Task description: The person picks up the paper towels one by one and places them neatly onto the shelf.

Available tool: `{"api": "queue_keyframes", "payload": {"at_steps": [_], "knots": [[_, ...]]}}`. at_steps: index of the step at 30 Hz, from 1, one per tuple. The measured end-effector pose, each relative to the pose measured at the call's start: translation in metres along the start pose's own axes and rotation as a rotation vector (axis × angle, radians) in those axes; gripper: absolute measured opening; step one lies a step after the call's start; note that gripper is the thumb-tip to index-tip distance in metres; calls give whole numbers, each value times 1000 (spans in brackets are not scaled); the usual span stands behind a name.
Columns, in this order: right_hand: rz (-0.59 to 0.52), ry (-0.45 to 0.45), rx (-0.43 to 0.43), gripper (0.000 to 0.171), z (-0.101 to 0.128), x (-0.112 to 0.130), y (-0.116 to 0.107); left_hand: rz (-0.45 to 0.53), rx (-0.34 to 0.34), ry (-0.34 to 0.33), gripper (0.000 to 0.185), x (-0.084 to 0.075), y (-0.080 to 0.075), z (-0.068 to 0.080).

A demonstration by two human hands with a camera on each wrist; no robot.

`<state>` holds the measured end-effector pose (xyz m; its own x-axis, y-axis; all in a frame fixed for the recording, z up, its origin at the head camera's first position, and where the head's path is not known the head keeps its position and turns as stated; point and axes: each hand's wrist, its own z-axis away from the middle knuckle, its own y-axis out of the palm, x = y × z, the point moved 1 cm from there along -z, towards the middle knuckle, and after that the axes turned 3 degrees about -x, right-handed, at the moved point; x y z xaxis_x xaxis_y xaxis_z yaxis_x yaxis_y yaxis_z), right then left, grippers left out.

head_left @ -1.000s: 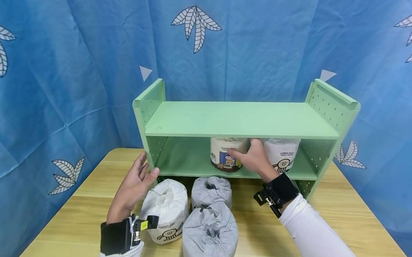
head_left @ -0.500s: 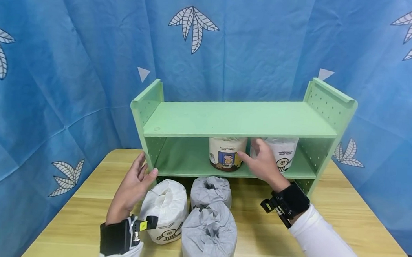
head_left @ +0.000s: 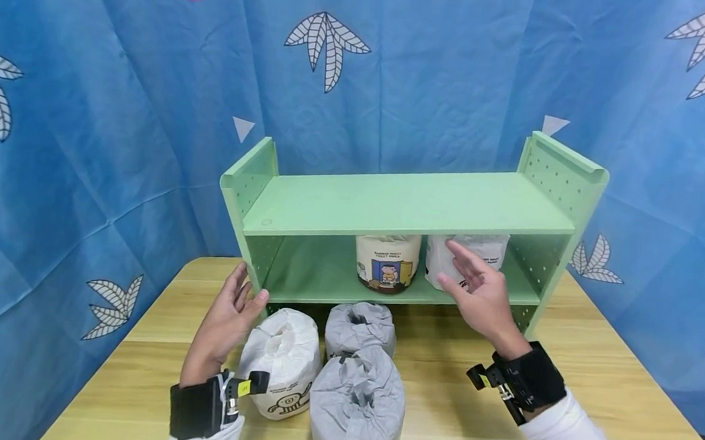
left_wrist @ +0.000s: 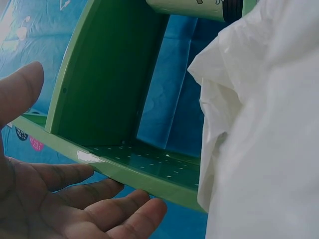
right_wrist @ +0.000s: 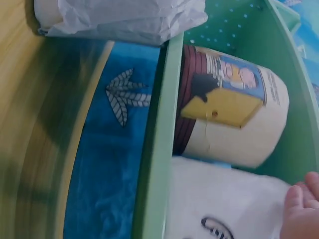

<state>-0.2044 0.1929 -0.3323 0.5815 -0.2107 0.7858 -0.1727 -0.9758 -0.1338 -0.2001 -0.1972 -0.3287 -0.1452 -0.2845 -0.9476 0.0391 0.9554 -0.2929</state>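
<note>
Both hands are released: the right hand (head_left: 481,295) hovers before the green shelf (head_left: 408,203), the left hand (head_left: 225,320) at its left post. Reaching across, a sleeve could topple the grey roll (head_left: 357,402) in front of the shelf.

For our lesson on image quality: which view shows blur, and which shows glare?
Right wrist view: the wooden table at left is smeared, while the cartoon-print roll stays fairly sharp. Left wrist view: a bright glare spot sits on the green shelf edge. Head view: evenly lit, sharp.
</note>
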Motion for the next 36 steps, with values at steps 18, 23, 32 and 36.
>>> {"api": "queue_keyframes", "payload": {"at_steps": [18, 23, 32, 36], "knots": [[80, 3, -997, 25, 18, -30, -65, -5, -6, -13, 85, 1, 2, 2], [-86, 102, -1026, 38, 19, -47, -76, -13, -1, -13, 88, 2, 1, 2], [-8, 264, -712, 48, 11, -74, -79, -24, -11, 20, 90, -3, -2, -2], [178, 311, -692, 40, 19, -83, -79, -25, 0, 2, 89, 0, -1, 0]]}}
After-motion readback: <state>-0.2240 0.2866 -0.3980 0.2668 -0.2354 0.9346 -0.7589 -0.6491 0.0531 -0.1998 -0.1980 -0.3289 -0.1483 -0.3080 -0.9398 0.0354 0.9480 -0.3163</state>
